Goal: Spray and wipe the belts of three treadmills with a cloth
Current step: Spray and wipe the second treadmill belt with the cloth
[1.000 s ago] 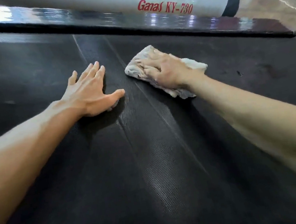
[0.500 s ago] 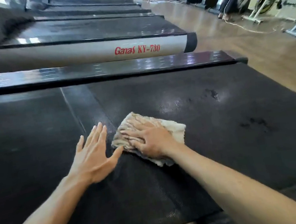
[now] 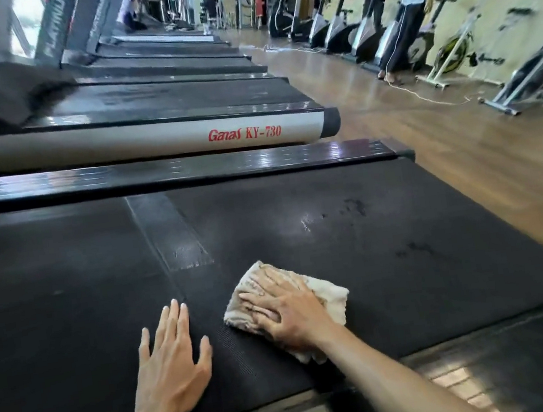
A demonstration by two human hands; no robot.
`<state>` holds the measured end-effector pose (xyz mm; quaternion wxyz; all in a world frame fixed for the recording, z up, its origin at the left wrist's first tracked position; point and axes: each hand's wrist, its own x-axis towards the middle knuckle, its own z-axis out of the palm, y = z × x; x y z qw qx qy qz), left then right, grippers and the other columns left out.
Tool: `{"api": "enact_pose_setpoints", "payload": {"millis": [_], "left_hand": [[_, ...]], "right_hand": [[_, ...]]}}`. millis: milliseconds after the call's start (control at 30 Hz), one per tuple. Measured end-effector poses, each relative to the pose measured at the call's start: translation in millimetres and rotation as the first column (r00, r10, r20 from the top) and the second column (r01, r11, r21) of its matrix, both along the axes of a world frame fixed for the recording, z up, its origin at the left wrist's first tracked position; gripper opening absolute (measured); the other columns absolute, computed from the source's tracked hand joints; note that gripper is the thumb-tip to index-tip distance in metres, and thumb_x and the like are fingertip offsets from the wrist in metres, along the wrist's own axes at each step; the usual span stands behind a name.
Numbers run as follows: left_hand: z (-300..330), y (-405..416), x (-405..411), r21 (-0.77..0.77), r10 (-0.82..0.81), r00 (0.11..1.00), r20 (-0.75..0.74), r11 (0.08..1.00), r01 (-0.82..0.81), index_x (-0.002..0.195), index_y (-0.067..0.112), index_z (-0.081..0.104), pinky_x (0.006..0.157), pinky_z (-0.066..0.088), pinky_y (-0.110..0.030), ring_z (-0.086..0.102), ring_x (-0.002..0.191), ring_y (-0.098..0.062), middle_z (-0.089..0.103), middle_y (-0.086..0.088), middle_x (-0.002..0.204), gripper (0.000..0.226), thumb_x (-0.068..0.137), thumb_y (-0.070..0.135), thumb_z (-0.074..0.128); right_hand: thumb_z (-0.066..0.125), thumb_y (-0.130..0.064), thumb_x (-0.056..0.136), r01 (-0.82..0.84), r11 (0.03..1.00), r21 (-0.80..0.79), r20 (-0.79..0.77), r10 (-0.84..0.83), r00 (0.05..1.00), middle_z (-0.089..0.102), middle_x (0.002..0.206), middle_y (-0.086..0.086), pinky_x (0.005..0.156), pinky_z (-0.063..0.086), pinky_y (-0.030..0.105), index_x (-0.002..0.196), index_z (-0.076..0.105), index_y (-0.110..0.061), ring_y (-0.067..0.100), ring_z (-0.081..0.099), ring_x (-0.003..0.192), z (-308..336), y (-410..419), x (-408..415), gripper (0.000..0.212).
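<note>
A wide black treadmill belt (image 3: 301, 236) fills the middle of the head view, with damp streaks and a few dark spots on it. My right hand (image 3: 285, 311) presses flat on a crumpled beige cloth (image 3: 330, 296) near the belt's near edge. My left hand (image 3: 171, 360) lies flat on the belt just left of the cloth, fingers straight and spread, holding nothing. No spray bottle is in view.
A grey side rail marked Ganas KY-730 (image 3: 243, 133) and a glossy black foot rail (image 3: 189, 170) border the belt's far side. More treadmills (image 3: 162, 95) line up behind. A wooden floor (image 3: 462, 146), exercise bikes and a standing person (image 3: 409, 7) are at right.
Both hands and the cloth have slid back along the belt to its near edge. The view has lifted, showing the gym beyond.
</note>
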<state>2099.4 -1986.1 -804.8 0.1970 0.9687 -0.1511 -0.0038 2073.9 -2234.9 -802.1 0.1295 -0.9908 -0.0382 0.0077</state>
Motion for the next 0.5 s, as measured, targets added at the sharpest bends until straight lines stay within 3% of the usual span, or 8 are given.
{"api": "enact_pose_setpoints", "payload": {"millis": [167,367,500], "left_hand": [[14.5,-20.7,-3.5,-0.038,-0.001,1.0,0.014,0.999,0.002,0.163,0.016,0.004,0.127,-0.005,-0.04,-0.015,0.151,-0.004,-0.005,0.006,0.17,0.075,0.103,0.048,0.035],[15.3,-97.6,35.3,-0.073,-0.143,0.988,0.054,0.986,0.147,0.163,0.016,0.011,0.126,-0.005,-0.032,-0.006,0.154,-0.005,0.004,0.005,0.17,0.08,0.093,0.054,0.023],[28.0,-151.2,56.9,-0.08,-0.247,0.964,0.095,0.964,0.254,0.162,0.018,0.018,0.125,-0.005,-0.028,0.001,0.155,-0.006,0.008,0.005,0.169,0.075,0.097,0.052,0.028]], "right_hand": [[0.01,-0.072,0.087,0.087,0.996,-0.015,-0.03,-0.088,0.996,0.005,0.17,-0.019,0.127,0.001,0.045,0.152,0.029,-0.061,0.008,-0.003,0.159,5.9,-42.7,-16.9,0.069],[-0.001,-0.071,0.08,0.122,0.992,-0.028,-0.043,-0.123,0.991,0.006,0.172,-0.013,0.127,0.0,0.045,0.155,0.028,-0.056,0.011,0.0,0.159,-0.6,-105.8,22.5,0.082],[0.003,-0.07,0.082,0.131,0.991,-0.039,-0.061,-0.133,0.989,0.005,0.172,-0.014,0.127,-0.002,0.044,0.156,0.025,-0.056,0.011,-0.002,0.159,3.0,-145.9,30.4,0.078]]}}
